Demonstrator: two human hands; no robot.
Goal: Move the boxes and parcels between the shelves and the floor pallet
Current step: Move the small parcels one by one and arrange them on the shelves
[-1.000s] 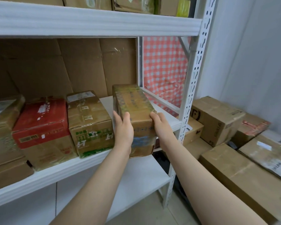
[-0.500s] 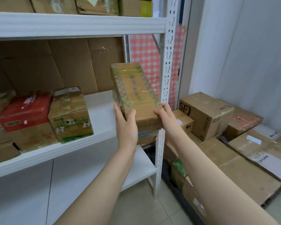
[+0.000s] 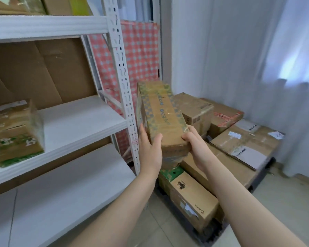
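I hold a long taped cardboard box with a green-patterned top in the air, right of the white shelf upright and above the boxes stacked on the floor pallet. My left hand grips its near left side with the thumb on top. On the near right corner, my right hand has its fingers curled round the edge. The middle shelf board to the left is bare where it meets the upright.
A green-printed box sits on the middle shelf at the far left. Several boxes fill the pallet, among them a Pico box and a TP-Link box. More boxes stand on the top shelf. White curtains hang behind.
Both hands have carried the box off the middle shelf, rightward past the upright, and it now hangs over the pallet stack. The view has swung right.
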